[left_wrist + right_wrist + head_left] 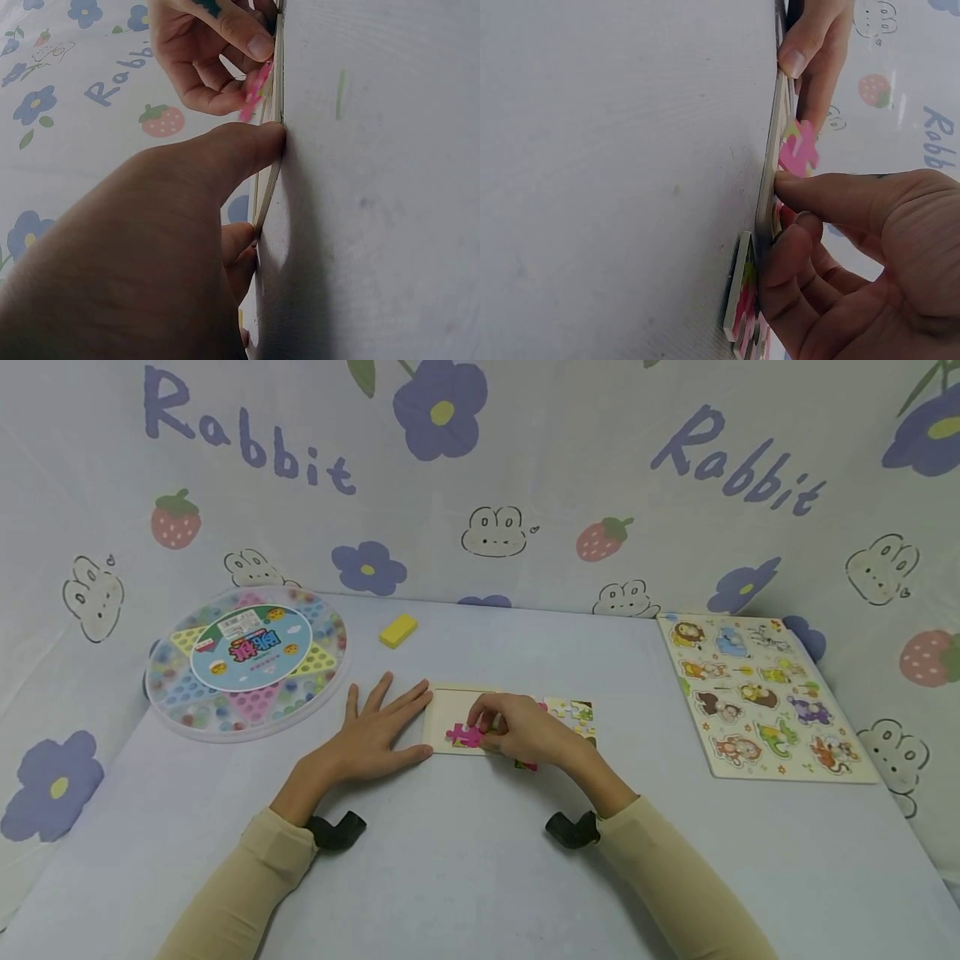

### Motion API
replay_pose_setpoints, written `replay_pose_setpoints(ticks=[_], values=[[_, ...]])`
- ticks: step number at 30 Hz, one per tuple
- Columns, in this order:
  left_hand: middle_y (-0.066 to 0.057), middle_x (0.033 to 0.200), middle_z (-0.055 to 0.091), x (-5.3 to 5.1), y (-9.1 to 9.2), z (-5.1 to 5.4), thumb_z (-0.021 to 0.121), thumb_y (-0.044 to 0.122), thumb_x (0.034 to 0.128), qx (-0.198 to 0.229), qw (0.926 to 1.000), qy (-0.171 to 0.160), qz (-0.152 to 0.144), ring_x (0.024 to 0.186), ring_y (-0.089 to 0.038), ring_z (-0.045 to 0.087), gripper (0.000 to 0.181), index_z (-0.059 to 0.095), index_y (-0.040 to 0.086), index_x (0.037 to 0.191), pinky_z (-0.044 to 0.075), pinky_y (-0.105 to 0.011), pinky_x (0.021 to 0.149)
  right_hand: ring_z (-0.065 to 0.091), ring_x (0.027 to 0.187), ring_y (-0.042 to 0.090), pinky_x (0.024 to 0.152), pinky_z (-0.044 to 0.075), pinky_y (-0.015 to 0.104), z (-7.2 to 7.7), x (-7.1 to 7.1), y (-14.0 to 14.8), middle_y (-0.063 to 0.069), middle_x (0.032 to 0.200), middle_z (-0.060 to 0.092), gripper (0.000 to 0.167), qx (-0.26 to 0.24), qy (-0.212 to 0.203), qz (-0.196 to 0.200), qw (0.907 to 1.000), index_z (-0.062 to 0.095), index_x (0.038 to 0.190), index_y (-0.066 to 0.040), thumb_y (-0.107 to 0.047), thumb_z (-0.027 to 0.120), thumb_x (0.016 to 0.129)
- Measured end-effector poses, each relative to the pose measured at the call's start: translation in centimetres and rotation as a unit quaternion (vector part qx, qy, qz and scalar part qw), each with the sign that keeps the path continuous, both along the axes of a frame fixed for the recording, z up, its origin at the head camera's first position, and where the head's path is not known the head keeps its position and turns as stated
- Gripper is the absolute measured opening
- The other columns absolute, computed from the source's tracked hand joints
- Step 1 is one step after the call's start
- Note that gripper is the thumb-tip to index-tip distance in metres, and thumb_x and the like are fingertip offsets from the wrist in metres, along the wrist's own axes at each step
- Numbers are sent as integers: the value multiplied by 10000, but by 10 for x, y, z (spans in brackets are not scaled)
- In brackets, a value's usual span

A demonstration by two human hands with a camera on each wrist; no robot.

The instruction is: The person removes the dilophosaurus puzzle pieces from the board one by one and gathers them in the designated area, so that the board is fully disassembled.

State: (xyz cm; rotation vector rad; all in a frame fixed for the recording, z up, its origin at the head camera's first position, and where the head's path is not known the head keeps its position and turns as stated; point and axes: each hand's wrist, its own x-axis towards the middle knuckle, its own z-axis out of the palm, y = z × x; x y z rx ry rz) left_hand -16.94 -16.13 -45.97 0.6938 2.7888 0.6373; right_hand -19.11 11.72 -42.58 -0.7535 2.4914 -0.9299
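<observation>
A pale wooden puzzle tray (pixel 450 703) lies at the middle of the table. My left hand (pixel 375 735) has its fingers spread, with thumb and fingertips touching the tray's left edge. Over the tray, my right hand (pixel 528 727) pinches a pink jigsaw piece (pixel 459 735) between thumb and fingers. In the right wrist view that pink piece (pixel 801 150) stands tilted above the tray's surface. Colourful jigsaw pieces (pixel 582 710) lie at the tray's right side, partly hidden by the right hand. One loose piece (pixel 742 296) shows below the right fingers in the right wrist view.
A round board game (pixel 251 647) in clear wrapping lies at the back left. Near it is a yellow block (pixel 398 631). An animal picture board (pixel 765 702) lies at the right. Behind the table hangs a printed cloth (pixel 540 468).
</observation>
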Motion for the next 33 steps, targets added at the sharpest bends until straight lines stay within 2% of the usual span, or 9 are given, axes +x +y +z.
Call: replay_pose_setpoints(ticks=[4,12,24,33], values=[[53,1804,165,1,0,1,589,605,1010,30,10000,-3,-2,1673,-437,-62,854,250,239,1704,-144,-795,1223,602,792,150,745,520,280,0,1,0,43,1056,703,207,-39,52,-5,10000,673,1155,-146,-54,725,977],[52,1803,169,0,0,1,590,606,1011,21,10000,12,-13,1673,-438,-60,854,252,240,1704,-144,-796,1222,601,733,139,667,511,267,0,3,0,42,1034,709,170,-85,130,42,9999,689,1153,-156,-92,716,999],[66,1804,159,-1,0,-1,585,610,1011,-24,10000,-7,3,1675,-428,-69,852,245,253,1705,-142,-792,1226,586,686,132,652,499,268,-2,3,-1,31,985,714,100,-248,224,-21,9994,694,1103,-180,-131,705,1017],[74,1803,162,0,0,-2,584,617,1004,-19,10000,34,12,1676,-426,-62,854,250,259,1704,-136,-796,1225,594,738,138,654,498,269,-1,4,-2,29,991,714,75,-310,199,-112,9993,684,1067,-186,-132,703,1019]])
